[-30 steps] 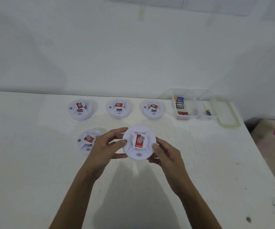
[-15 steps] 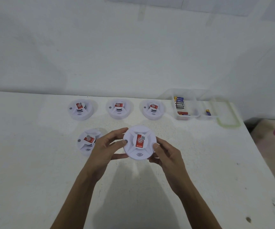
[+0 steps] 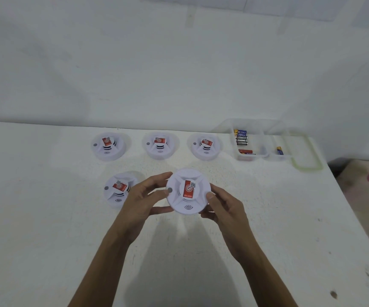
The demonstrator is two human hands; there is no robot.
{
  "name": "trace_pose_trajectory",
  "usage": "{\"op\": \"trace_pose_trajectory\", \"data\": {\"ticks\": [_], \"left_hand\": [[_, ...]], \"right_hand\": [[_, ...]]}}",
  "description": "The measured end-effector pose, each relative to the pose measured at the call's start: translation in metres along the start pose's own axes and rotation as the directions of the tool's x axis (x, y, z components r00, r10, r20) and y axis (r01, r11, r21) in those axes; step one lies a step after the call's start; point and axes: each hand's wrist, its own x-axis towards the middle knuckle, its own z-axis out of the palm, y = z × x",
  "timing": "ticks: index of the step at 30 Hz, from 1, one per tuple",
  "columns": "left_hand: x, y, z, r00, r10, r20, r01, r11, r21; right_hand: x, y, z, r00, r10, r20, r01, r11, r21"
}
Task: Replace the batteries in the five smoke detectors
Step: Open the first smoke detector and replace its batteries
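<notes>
Both hands are gripping one white smoke detector [image 3: 188,191], its red label facing up. The left hand [image 3: 143,201] is curling its fingers round the left rim. The right hand [image 3: 226,210] is pressing its thumb on the right rim, with its fingers tucked beneath. On the surface [image 3: 46,218], another detector [image 3: 118,190] is lying just left of the left hand, and three detectors [image 3: 160,146] are sitting in a far row. At the far right, batteries [image 3: 241,138] are lying in a clear container [image 3: 249,157].

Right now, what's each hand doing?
Left hand: holding the front-right smoke detector by its left rim.
Right hand: holding the same detector by its right rim.
</notes>
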Motion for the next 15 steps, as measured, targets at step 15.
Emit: {"op": "trace_pose_trajectory", "data": {"ticks": [15], "left_hand": [[0.0008,-0.0022,0.0009,1.0,-0.001,-0.004,0.001,1.0,0.024]], "right_hand": [[-0.0005,0.0003,-0.0009,1.0,-0.001,-0.003,0.001,1.0,0.011]]}}
